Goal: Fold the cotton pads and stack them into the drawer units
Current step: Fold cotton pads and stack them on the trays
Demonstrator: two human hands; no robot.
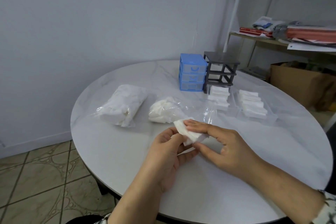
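Note:
A white cotton pad (188, 133) is held above the table between both hands. My left hand (168, 152) pinches its near edge from below. My right hand (221, 144) grips it from the right, fingers lying across its top and thumb underneath. Behind them, a blue drawer unit (192, 74) stands with its three drawers in. Beside it is a dark grey drawer frame (221, 71) with no drawers in it. Two clear drawers (219, 99) (254, 108) lie on the table in front of the frame, each holding rows of folded white pads.
Two clear plastic bags of white pads (122, 105) (164, 111) lie left of centre on the round white table (118, 151). A shelf with books and papers (283, 36) and a cardboard box (298, 82) stand at the right. Tiled floor lies at the left.

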